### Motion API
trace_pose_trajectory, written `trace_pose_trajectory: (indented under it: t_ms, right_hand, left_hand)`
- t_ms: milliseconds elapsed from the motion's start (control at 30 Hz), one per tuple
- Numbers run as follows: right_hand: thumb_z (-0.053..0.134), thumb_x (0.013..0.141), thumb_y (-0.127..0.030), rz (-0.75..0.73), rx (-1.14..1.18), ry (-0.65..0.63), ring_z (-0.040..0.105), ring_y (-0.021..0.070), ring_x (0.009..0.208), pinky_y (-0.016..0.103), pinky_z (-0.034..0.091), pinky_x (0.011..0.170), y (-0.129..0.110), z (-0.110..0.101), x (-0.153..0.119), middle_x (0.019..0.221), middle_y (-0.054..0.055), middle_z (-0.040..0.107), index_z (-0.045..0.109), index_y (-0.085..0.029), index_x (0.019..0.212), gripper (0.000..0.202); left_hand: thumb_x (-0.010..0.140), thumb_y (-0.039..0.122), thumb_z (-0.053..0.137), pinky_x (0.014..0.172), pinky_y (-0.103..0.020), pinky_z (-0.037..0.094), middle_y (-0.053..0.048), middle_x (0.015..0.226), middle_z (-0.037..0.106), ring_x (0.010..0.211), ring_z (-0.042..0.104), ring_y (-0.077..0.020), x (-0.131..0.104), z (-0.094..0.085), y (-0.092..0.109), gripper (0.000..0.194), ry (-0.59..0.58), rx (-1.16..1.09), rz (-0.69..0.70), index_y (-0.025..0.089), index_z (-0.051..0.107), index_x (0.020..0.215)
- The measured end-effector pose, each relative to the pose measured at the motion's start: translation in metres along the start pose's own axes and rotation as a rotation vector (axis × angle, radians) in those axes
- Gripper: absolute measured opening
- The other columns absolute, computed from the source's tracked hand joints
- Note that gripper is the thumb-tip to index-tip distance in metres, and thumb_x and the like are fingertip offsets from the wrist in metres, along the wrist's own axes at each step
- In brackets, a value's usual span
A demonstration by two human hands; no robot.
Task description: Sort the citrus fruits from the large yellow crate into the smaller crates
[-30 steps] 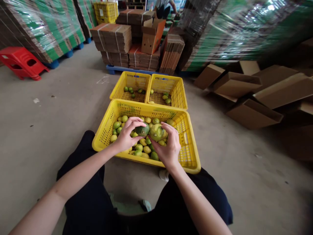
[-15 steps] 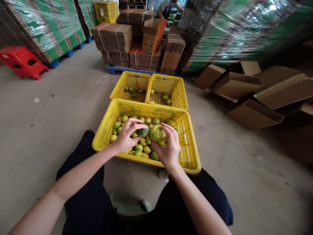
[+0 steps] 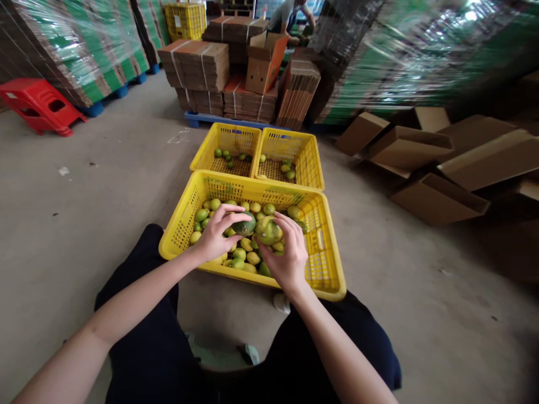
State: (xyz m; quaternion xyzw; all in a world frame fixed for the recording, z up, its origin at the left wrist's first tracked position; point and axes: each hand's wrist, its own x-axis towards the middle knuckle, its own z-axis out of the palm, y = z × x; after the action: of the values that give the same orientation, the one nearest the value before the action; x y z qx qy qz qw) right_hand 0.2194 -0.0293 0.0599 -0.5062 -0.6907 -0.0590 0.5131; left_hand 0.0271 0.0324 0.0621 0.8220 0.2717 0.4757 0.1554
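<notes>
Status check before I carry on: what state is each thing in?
Left hand: closed on dark green citrus fruit
Right hand: closed on yellow-green citrus fruit
Front crate: partly filled
Rear left crate: nearly empty
Rear right crate: nearly empty
Orange-sided carton: open
Strapped cartons: flattened
Red stool: upright

We've got a bare concrete floor (image 3: 126, 185) here, with a red plastic stool (image 3: 40, 106) off to the left. Bundled flat cardboard (image 3: 196, 64) sits on a blue pallet (image 3: 236, 121), and plastic-wrapped stacks (image 3: 84, 45) catch glare.

Left grip (image 3: 214, 235) holds a dark green fruit (image 3: 245, 225), right grip (image 3: 289, 251) a yellow-green fruit (image 3: 268, 230); beneath both, a yellow crate (image 3: 182, 220).
</notes>
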Motion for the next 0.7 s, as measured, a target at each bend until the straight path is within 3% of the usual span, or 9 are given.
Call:
trace_pose_trajectory:
  t_ms: [100, 167, 300, 400, 567, 700]
  right_hand:
    - [0.076, 0.078, -0.017, 0.074, 0.085, -0.039, 0.066, 0.0315, 0.117, 0.053, 0.056, 0.100, -0.003, 0.001, -0.002, 0.123, 0.013, 0.070, 0.060, -0.025, 0.123, 0.049]
    - [0.082, 0.074, -0.023, 0.275, 0.227, -0.088, 0.068, 0.0306, 0.114, 0.051, 0.056, 0.100, -0.005, 0.001, -0.001, 0.120, 0.011, 0.072, 0.063, -0.025, 0.119, 0.049]
    - [0.091, 0.060, -0.036, 0.874, 0.694, -0.149, 0.073, 0.0266, 0.095, 0.040, 0.061, 0.084, -0.008, -0.001, 0.010, 0.106, 0.004, 0.076, 0.066, -0.025, 0.108, 0.055]
    - [0.092, 0.055, -0.035, 1.139, 0.933, -0.113, 0.073, 0.0240, 0.088, 0.035, 0.059, 0.078, -0.007, -0.005, 0.020, 0.097, 0.001, 0.077, 0.070, -0.024, 0.101, 0.052]
    - [0.081, 0.067, -0.037, 1.409, 1.259, -0.094, 0.074, 0.0270, 0.090, 0.039, 0.061, 0.079, -0.005, -0.009, 0.029, 0.087, 0.004, 0.077, 0.072, -0.021, 0.095, 0.034]
    - [0.073, 0.078, -0.043, 1.638, 1.320, -0.036, 0.072, 0.0223, 0.066, 0.034, 0.061, 0.061, -0.006, -0.007, 0.029, 0.073, 0.003, 0.075, 0.068, -0.022, 0.086, 0.022]
  left_hand:
    - [0.086, 0.015, 0.073, 0.102, -0.046, 0.053, -0.006, 0.120, 0.062, 0.117, 0.062, -0.0229, 0.002, 0.000, -0.001, 0.036, 0.008, -0.048, -0.040, 0.029, 0.063, 0.118]
    - [0.084, 0.019, 0.075, 0.102, -0.046, 0.052, -0.007, 0.122, 0.063, 0.119, 0.062, -0.0244, 0.003, 0.000, 0.000, 0.039, 0.019, -0.175, -0.154, 0.027, 0.062, 0.120]
    - [0.072, 0.025, 0.086, 0.099, -0.041, 0.053, -0.011, 0.126, 0.065, 0.114, 0.064, -0.0262, 0.008, 0.001, 0.002, 0.062, 0.076, -0.675, -0.584, 0.024, 0.054, 0.126]
    - [0.069, 0.022, 0.083, 0.099, -0.042, 0.053, -0.008, 0.115, 0.069, 0.107, 0.068, -0.0261, 0.013, -0.001, 0.002, 0.052, 0.114, -1.032, -0.886, 0.021, 0.057, 0.113]
    - [0.075, 0.023, 0.067, 0.090, -0.037, 0.059, -0.010, 0.099, 0.072, 0.091, 0.073, -0.0245, 0.021, -0.008, 0.005, 0.030, 0.144, -1.377, -1.199, 0.012, 0.064, 0.103]
    - [0.082, 0.025, 0.065, 0.066, -0.027, 0.060, -0.006, 0.079, 0.070, 0.068, 0.071, -0.0182, 0.023, -0.006, 0.010, 0.015, 0.118, -1.357, -1.285, 0.013, 0.063, 0.091]
